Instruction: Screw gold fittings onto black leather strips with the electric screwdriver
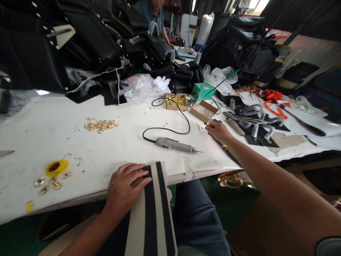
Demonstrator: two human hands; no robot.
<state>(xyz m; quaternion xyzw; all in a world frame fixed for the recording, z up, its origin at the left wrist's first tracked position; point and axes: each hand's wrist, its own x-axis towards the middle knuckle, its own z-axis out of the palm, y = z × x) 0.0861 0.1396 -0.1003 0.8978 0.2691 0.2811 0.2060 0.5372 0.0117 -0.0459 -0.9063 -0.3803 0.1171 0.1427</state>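
My left hand [128, 183] lies spread on a cream panel with black stripes [157, 206], which rests over the table's front edge and my lap. Out to the right, my right hand [218, 131] has its fingers pinched together close to some small brass rings [199, 127]; what they hold, if anything, is too small to make out. Between the hands lies a grey electric screwdriver [174, 145] with a black cord. Just beyond my right hand sits a cardboard box of small clear pieces [204, 111], beside a box of gold hardware [177, 101].
Gold clasps [99, 125] and a yellow tape roll [57, 168] lie on the white table [128, 138]. A green power box [203, 91] and black bags [87, 32] stand behind. Pliers [229, 153] lie near my right forearm. A person [160, 21] is at the back.
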